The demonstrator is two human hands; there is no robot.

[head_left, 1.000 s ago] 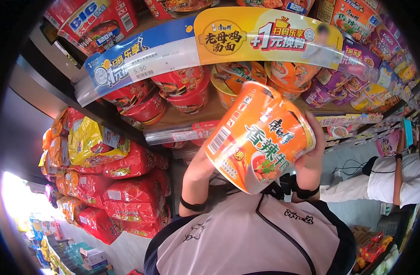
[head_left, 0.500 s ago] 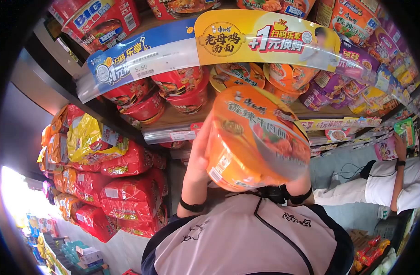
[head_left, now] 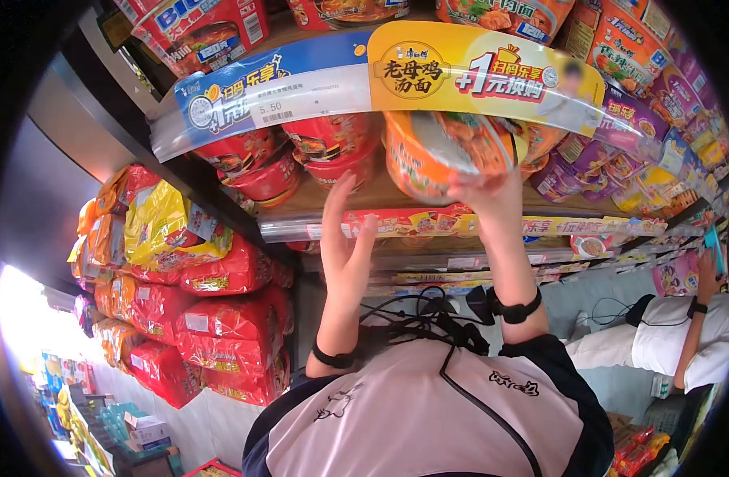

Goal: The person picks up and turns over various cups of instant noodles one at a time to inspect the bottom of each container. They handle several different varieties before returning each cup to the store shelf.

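Observation:
An orange instant noodle bowl [head_left: 428, 163] is on the shelf, tilted, its upper part behind the yellow price strip [head_left: 491, 71]. My right hand [head_left: 491, 195] grips its lower right side; the fingers are partly blurred. To the left, my left hand [head_left: 344, 238] is raised in front of the shelf edge with thumb and fingers apart, holding nothing. Red noodle bowls [head_left: 336, 151] stand stacked just beyond it. Behind the orange bowl, more orange bowls [head_left: 543, 139] are partly hidden.
Purple noodle bowls [head_left: 575, 163] fill the shelf's right part. Red and yellow noodle packs [head_left: 229, 334] are piled at left. A blue price strip [head_left: 261, 95] curves along the shelf above. Another person [head_left: 686, 338] stands at far right. Black cables [head_left: 428, 310] hang near my chest.
The orange noodle bowl has moved from in front of my chest up and away onto the shelf. My left hand has come off it; my right hand has moved forward with it.

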